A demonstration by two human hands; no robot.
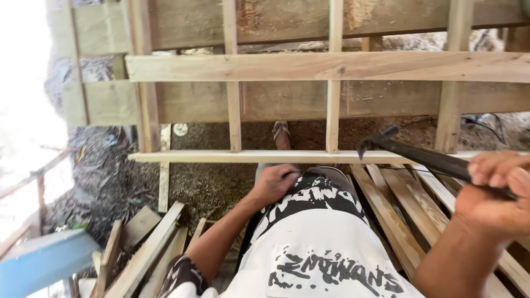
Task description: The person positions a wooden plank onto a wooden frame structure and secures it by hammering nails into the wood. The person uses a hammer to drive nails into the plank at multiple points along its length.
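My right hand (497,190) is closed around the dark handle of a claw hammer (411,150), whose head hangs just above the thin front rail of a wooden slat frame (309,66). My left hand (274,182) rests on my thigh at the pocket of my black-and-white shorts (314,201), fingers curled, with nothing visible in it. The frame is made of pale horizontal boards crossed by narrow upright slats and stands in front of me. Beneath it my foot in a sandal (281,132) shows on the ground.
Loose wooden slats (395,215) lie stacked at my right, more offcuts (143,251) at lower left. A blue board (44,259) sits at the far left. Sawdust and dirt cover the ground (204,182). A dark cable (486,124) trails at right.
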